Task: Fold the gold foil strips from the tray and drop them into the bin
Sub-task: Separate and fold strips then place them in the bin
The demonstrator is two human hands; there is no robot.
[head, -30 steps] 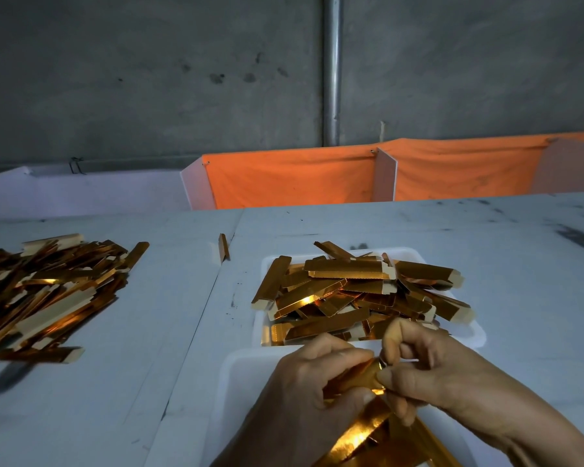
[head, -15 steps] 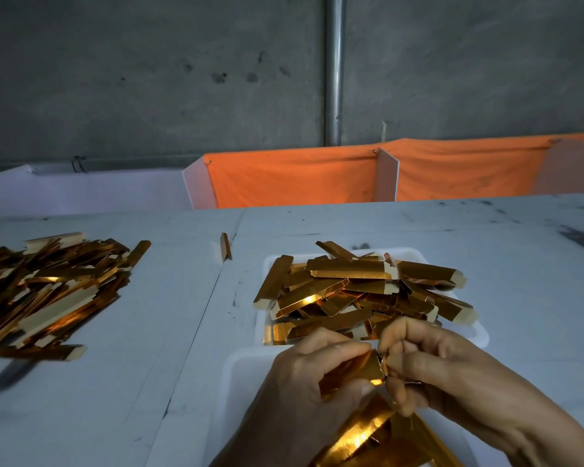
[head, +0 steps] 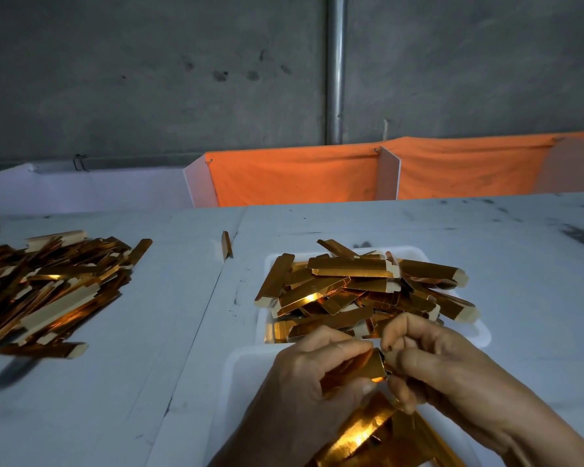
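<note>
L fingers [head: 348, 348] are curling round one gold strip [head: 368, 367], and R fingertips [head: 390, 357] are pinching its end, right where the two hands are meeting. The left hand [head: 304, 389] is holding the strip's body; the right hand [head: 442, 369] is working the small end flap. Compared w/ a sec ago, the hands are sitting closer together and the strip is looking shorter between them, so the fold is prob. nearly done and the drop is coming next.

The strip is shiny gold-orange w/ a bright glint at its lower corner. It's hanging just above the near white tray [head: 240, 375], where flat strips [head: 361, 433] are lying. Folded ones [head: 351, 288] are piling up in the bin [head: 415, 254] just behind the hands. Another heap [head: 48, 291] is lying on the table [head: 169, 332], far left.
</note>
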